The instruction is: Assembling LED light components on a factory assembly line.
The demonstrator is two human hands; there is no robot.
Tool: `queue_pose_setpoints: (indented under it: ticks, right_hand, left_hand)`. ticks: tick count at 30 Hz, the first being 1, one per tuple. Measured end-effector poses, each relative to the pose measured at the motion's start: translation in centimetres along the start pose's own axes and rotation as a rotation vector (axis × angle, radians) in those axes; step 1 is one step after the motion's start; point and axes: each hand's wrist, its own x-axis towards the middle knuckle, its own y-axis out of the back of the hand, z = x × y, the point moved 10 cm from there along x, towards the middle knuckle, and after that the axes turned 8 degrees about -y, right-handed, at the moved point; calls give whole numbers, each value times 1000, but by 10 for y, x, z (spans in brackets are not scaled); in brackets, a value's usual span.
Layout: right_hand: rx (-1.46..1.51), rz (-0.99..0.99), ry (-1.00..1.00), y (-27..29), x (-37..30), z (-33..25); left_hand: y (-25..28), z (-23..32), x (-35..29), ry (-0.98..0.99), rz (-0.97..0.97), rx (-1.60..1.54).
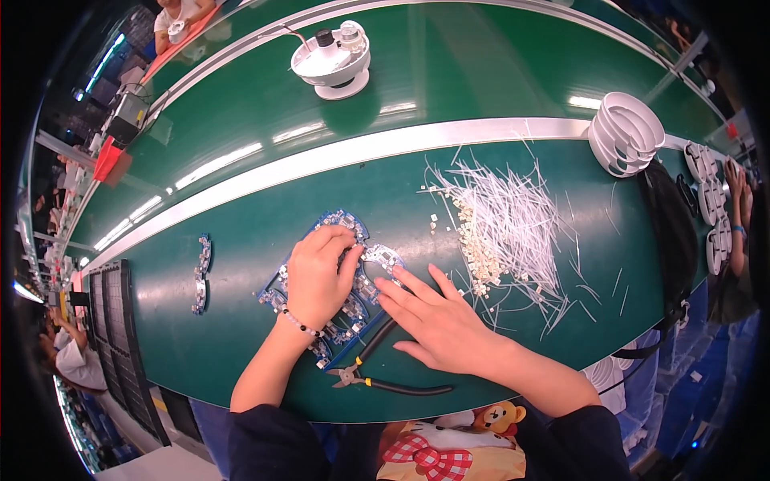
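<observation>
Circuit-board panel (351,309) lies on the green bench (401,224) under both hands: the left hand (319,264) curls over it, grip hidden; the right hand (441,325) is spread, grasping nothing, at its right edge. Uneven pressure could crack the panel; the splayed side cutters (349,373) beside it could scratch it. Loose white wires (517,216), rightward, might tangle. Containers: black tray (110,321), contents unclear; white bowl-shaped housing (337,78) holding a black cylinder (324,38); black bag (670,240), contents hidden.

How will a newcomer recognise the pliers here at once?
On the green table, go to the near edge. There, beside the right hand, lie the pliers, handles spread. Unlike the blue circuit boards next to them, they have black handles with yellow bands.
</observation>
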Motion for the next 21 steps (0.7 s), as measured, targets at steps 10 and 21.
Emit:
queue_pose_setpoints:
  ticks: [10,21]
  right_hand:
    - [28,-16,1,-2,1,1]
    - [20,-28,-7,-4,2,2]
  left_hand:
    - [19,24,4,-105,78,-174]
    - [-2,10,2,-72,-113,-122]
